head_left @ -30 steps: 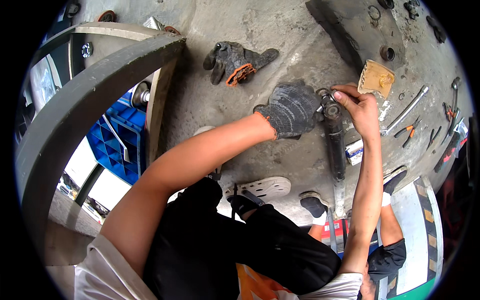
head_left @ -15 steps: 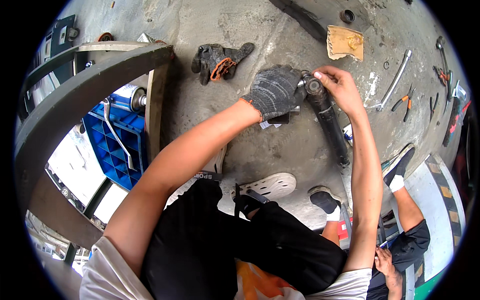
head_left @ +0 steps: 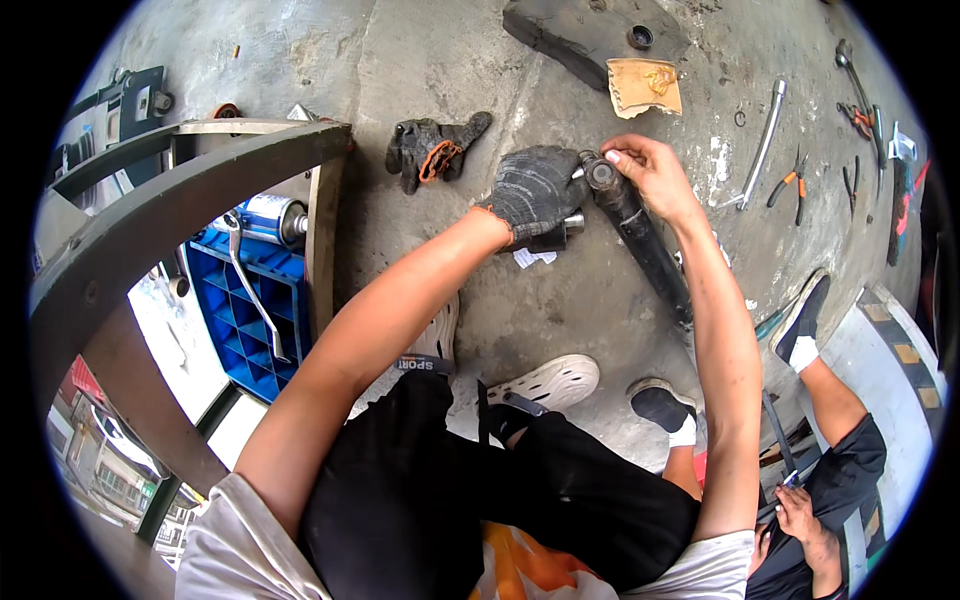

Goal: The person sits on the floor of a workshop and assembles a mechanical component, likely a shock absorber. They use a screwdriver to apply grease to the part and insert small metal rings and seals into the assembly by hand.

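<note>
A black tubular shaft [head_left: 640, 240] slants across the concrete floor in front of me, with a universal-joint-like end [head_left: 602, 176] at its far tip. My left hand [head_left: 535, 190], in a dark grey knit glove, is closed around the left side of that end; its fingertips are mostly hidden. My bare right hand [head_left: 648, 172] pinches at the joint's right side, thumb and fingertips close together. A bright metal cylinder [head_left: 573, 223] shows just below the glove, beside a dark metal piece [head_left: 546, 241].
An empty glove [head_left: 435, 150] lies farther left. Cardboard with yellowish grease [head_left: 643, 86] and a dark ring [head_left: 640, 37] lie beyond. A long wrench [head_left: 765, 145] and pliers [head_left: 790, 185] lie right. A metal frame [head_left: 240, 150] and blue crate [head_left: 245, 315] stand left. Another person's hand [head_left: 797, 513] is lower right.
The whole view has shifted a little, so floor items at the right appear farther left. Both my hands stay at the joint end, with little visible change in grip.
</note>
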The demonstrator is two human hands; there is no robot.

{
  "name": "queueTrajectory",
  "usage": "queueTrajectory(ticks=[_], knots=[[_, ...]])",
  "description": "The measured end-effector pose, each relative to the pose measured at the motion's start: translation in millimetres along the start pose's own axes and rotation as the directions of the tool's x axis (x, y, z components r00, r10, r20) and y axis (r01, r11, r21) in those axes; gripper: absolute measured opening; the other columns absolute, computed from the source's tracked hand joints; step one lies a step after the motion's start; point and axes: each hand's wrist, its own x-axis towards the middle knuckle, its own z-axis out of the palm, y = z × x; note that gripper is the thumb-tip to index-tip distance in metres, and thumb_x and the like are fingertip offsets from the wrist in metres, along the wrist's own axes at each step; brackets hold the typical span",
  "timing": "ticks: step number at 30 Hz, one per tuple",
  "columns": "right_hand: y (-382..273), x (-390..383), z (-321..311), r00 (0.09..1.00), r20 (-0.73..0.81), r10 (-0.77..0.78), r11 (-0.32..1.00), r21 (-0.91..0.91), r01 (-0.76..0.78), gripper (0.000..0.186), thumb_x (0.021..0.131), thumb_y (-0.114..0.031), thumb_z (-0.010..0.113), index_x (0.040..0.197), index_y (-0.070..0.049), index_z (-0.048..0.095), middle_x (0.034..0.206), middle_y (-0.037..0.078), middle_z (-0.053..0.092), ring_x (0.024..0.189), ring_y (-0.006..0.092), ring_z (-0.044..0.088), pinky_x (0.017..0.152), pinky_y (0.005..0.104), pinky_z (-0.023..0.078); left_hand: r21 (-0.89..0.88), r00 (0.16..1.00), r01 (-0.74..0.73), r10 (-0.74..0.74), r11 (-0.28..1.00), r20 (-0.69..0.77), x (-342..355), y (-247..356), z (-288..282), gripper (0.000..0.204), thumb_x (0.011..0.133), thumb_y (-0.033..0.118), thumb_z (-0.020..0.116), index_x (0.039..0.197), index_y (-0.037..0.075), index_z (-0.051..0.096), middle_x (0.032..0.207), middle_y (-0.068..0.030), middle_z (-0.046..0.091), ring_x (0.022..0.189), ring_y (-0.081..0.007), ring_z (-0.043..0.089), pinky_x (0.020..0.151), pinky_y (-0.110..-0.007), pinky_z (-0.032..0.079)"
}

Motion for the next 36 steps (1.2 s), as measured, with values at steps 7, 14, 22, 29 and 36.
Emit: queueTrajectory(ticks=[7, 14, 22, 29, 36], knots=[[-5, -2, 4, 1.000, -0.007, 0.003, 0.999, -0.042, -0.004, 0.019, 0.094, -0.009, 0.062, 0.106, 0.005, 0.064, 0.093, 0.009, 0.069, 0.086, 0.0137, 0.063, 0.080, 0.0293, 0.050, -0.005, 0.998, 0.006, -0.006, 1.000, -0.068, -2, 1, 0, 0.035, 0.082, 0.036, 0.057, 0.097, 0.005, 0.068, 0.091, -0.0209, 0.066, 0.090, -0.0393, 0.063, 0.080, -0.048, 0.048], [-7, -7, 6, 1.000, 0.022, 0.004, 1.000, 0.030, -0.004, 0.019, 0.095, -0.007, 0.059, 0.111, 0.004, 0.062, 0.096, 0.009, 0.068, 0.091, 0.0136, 0.061, 0.083, 0.0288, 0.048, 0.010, 0.997, 0.044, -0.045, 0.999, 0.070, 3, -3, -1, 0.036, 0.084, 0.037, 0.056, 0.099, 0.006, 0.068, 0.095, -0.0208, 0.066, 0.090, -0.0403, 0.062, 0.081, -0.049, 0.048], [-7, -8, 10, 1.000, -0.002, 0.003, 1.000, -0.006, -0.003, 0.021, 0.095, -0.007, 0.059, 0.112, 0.004, 0.062, 0.097, 0.009, 0.068, 0.090, 0.0136, 0.061, 0.083, 0.0293, 0.048, -0.012, 0.999, 0.043, -0.043, 0.999, -0.016, -4, 0, -2, 0.034, 0.084, 0.036, 0.057, 0.096, 0.006, 0.068, 0.092, -0.0206, 0.066, 0.091, -0.0403, 0.061, 0.083, -0.049, 0.047], [-6, -11, 7, 1.000, -0.005, 0.021, 0.999, 0.037, -0.021, 0.021, 0.095, -0.006, 0.059, 0.113, 0.003, 0.062, 0.097, 0.009, 0.068, 0.091, 0.0147, 0.062, 0.083, 0.0295, 0.049, -0.058, 0.999, 0.040, -0.041, 0.998, -0.018, -4, 3, -4, 0.034, 0.083, 0.034, 0.059, 0.099, 0.006, 0.068, 0.094, -0.0213, 0.066, 0.093, -0.0400, 0.061, 0.085, -0.049, 0.047], [-3, -9, 10, 1.000, -0.016, 0.006, 1.000, 0.000, -0.006, 0.020, 0.095, -0.007, 0.059, 0.112, 0.003, 0.062, 0.099, 0.010, 0.068, 0.092, 0.0148, 0.062, 0.084, 0.0297, 0.049, -0.047, 0.999, 0.015, -0.016, 0.999, -0.038, -6, 0, -2, 0.034, 0.084, 0.033, 0.058, 0.101, 0.005, 0.067, 0.096, -0.0211, 0.065, 0.095, -0.0396, 0.060, 0.085, -0.049, 0.046]])
